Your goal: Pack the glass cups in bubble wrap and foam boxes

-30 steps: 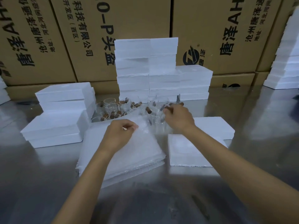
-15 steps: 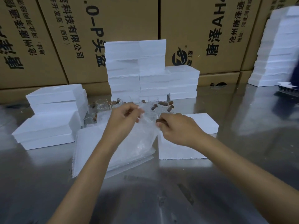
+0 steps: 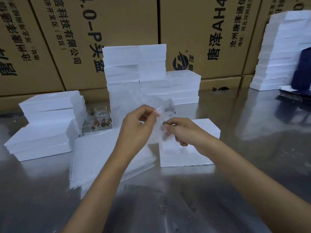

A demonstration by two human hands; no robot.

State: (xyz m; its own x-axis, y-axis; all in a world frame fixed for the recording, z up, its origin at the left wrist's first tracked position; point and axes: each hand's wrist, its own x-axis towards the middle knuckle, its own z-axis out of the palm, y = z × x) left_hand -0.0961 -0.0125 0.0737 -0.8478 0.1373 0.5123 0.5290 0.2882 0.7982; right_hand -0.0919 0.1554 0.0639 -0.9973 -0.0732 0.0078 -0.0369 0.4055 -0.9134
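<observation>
My left hand (image 3: 137, 130) pinches the top edge of a clear bubble wrap sheet (image 3: 134, 103) and holds it up above the table. My right hand (image 3: 180, 132) grips the sheet's other edge, with a small dark thing between its fingers. A stack of bubble wrap sheets (image 3: 96, 158) lies flat under my left forearm. Several glass cups (image 3: 101, 120) with brown bits inside stand behind that stack. A white foam box (image 3: 198, 153) lies under my right hand.
Stacks of white foam boxes stand at the left (image 3: 47, 125), in the middle at the back (image 3: 143, 71) and at the far right (image 3: 279, 52). Brown cardboard cartons (image 3: 202, 31) wall off the back. A dark blue object (image 3: 303, 71) sits at the right edge of the steel table (image 3: 151, 199).
Both hands have lifted one bubble wrap sheet off the stack and raised it. The view has shifted right, bringing the right foam stack into sight.
</observation>
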